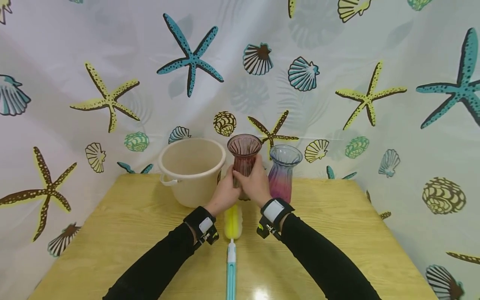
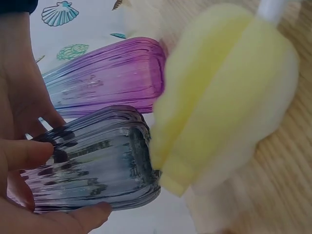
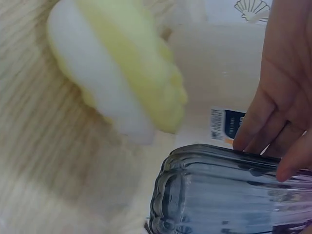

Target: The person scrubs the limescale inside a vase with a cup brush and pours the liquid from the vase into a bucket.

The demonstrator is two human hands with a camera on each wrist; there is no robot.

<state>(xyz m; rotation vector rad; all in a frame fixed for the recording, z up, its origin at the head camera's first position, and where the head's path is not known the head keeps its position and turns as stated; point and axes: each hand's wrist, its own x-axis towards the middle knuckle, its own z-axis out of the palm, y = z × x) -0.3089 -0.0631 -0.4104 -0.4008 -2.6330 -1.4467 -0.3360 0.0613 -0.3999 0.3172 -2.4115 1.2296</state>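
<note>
Both hands hold a ribbed glass vase (image 1: 244,151) with a flared rim. It looks purplish in the head view, and its base looks smoky grey in the wrist views. My left hand (image 1: 226,189) grips its left side, and my right hand (image 1: 256,183) grips the right side, thumbs towards me. Just right of it stands a second ribbed vase (image 1: 283,177), blue at the top and pink-purple below. Nearer me a sponge brush (image 1: 233,225) lies on the table, its yellow and white head below the hands; the head looms large in the left wrist view.
A cream bucket (image 1: 193,189) with a side handle stands left of the held vase, close to my left hand. The brush's teal handle (image 1: 231,271) points towards me along the wooden table (image 1: 123,237). A curtain (image 1: 240,100) printed with starfish and shells surrounds the table.
</note>
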